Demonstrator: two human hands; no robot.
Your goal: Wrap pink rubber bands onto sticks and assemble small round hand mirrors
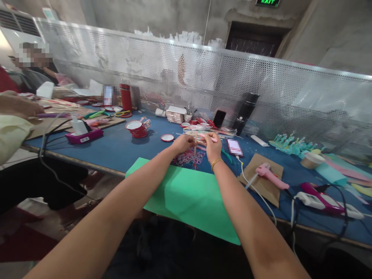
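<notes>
Both my hands are together over the middle of the blue table. My left hand (185,143) pinches a thin pale wooden stick (195,149), which stands nearly upright between the two hands. Closed fingers of my right hand (213,145) hold a slim pink piece (213,139) close to the stick; its exact kind is too small to tell. Below them lies a tangle of pink, white and blue string (190,158). A green sheet (186,197) hangs over the table's front edge beneath my forearms.
A pink glue gun (271,176) lies on cardboard (261,190) at right, beside a purple power strip (324,199). A charging phone (234,147) is near my right hand. Left are a stack of red-rimmed rings (137,131) and a co-worker's hand (20,105). Perforated metal panels (145,66) stand behind.
</notes>
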